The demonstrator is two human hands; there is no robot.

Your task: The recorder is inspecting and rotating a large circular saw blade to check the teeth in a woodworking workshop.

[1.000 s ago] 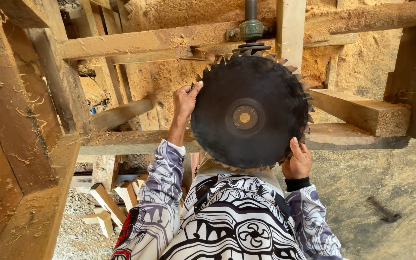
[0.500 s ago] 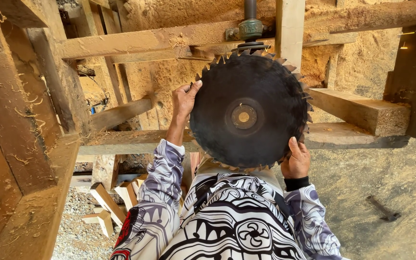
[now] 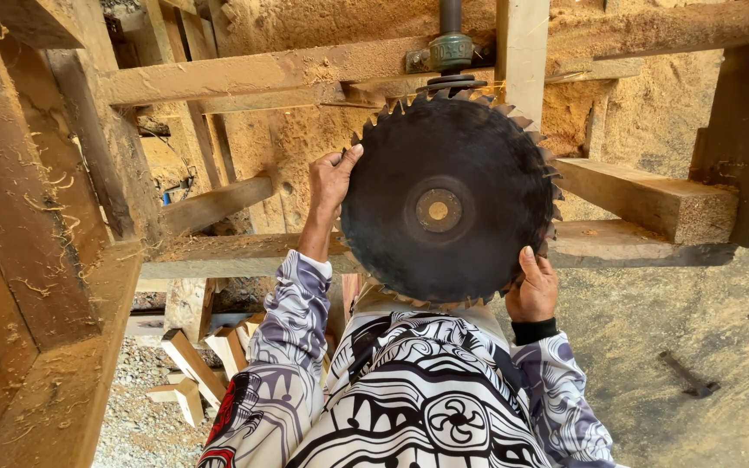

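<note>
Nearest, the right hand (image 3: 532, 293) grips the toothed saw blade (image 3: 446, 201) at its lower edge; the left hand (image 3: 331, 178) clasps its upper-left rim — held upright just below the shaft (image 3: 450, 43) (bare fingers beside teeth). A slip could cut them.

Large dark toothed circular saw blade (image 3: 448, 204) fills centre of frame — toothed rim exposed all round. Green metal shaft fitting (image 3: 451, 50) directly above blade top, gap narrow. Sawdust-coated horizontal timber beam (image 3: 244, 74) overhead. Pale upright wooden post (image 3: 522, 48) close behind blade's upper right. Thick squared timber block (image 3: 652, 204) juts in from right, near rim. Heavy timber frame (image 3: 36, 217) closes off left — open passage between it and blade. Sawdust-covered ground (image 3: 695, 329) lower right open.
</note>
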